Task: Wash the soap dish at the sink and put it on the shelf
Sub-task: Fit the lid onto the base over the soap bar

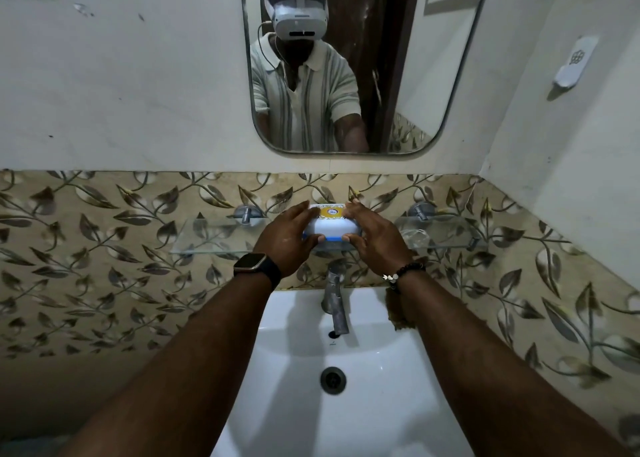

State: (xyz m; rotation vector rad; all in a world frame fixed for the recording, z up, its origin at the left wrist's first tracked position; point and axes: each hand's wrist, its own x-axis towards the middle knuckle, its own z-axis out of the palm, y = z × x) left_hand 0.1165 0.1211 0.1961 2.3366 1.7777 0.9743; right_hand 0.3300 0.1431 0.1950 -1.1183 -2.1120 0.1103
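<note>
Both hands up at glass shelf point(214, 238), above tap point(335, 301). Left hand point(289, 237) and right hand point(374, 237) each grip one end of soap dish point(330, 228), thumbs on front edge, fingers wrapped behind. Two-sided hold likely keeps dish level over narrow glass. Dish at shelf middle, directly above tap; resting or lifted, cannot tell. White soap bar sits on top, wrapper box behind. Sink point(381, 370) below tap looks dry, tap off. Judgement: washing probably not begun.

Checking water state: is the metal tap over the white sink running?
No, the metal tap shows no stream, and the white sink basin below it holds no flowing water.
</note>
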